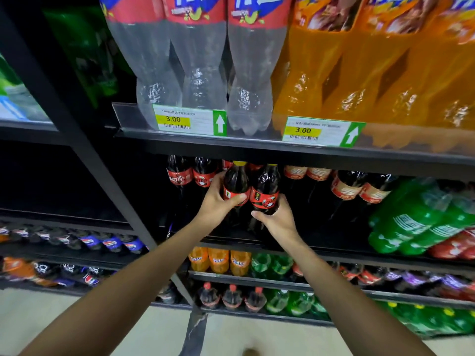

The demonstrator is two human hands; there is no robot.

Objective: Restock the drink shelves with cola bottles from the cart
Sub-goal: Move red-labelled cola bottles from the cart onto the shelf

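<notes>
Top shelf (257, 147): clear bottles w/ red labels (159, 73) on L, orange-drink bottles (334, 73) on R, bases behind a clear lip. Two price tags (190, 120) clipped along front rail, both marked 3.00.

Middle shelf (347, 255): red-label cola row (180, 173) at back L, paler-label cola row (347, 186) at back R, big green bottles (411, 222) far R.

Lower shelf: small orange bottles (218, 260), then small green bottles (272, 265). Next bay to L: blue-label bottles (110, 244).

Room: dark gap at front of middle shelf, between the two back rows. Tight overhead, caps just under top shelf's rail. Black upright post (102, 176) to L of gap, apart from hands.

L cola bottle (235, 178) & R cola bottle (266, 183): upright, side by side, about touching, in that gap. Dark liquid, yellow caps, red label bands w/ small graphics. Bases lost in shadow, so can't tell if resting on shelf or lifted.

L hand (218, 199): fingers wrapped round L cola bottle at label, thumb across label front. R hand (276, 219): gripping R cola bottle at lower edge of label, thumb on its L side, fingers curled round its R side.
</notes>
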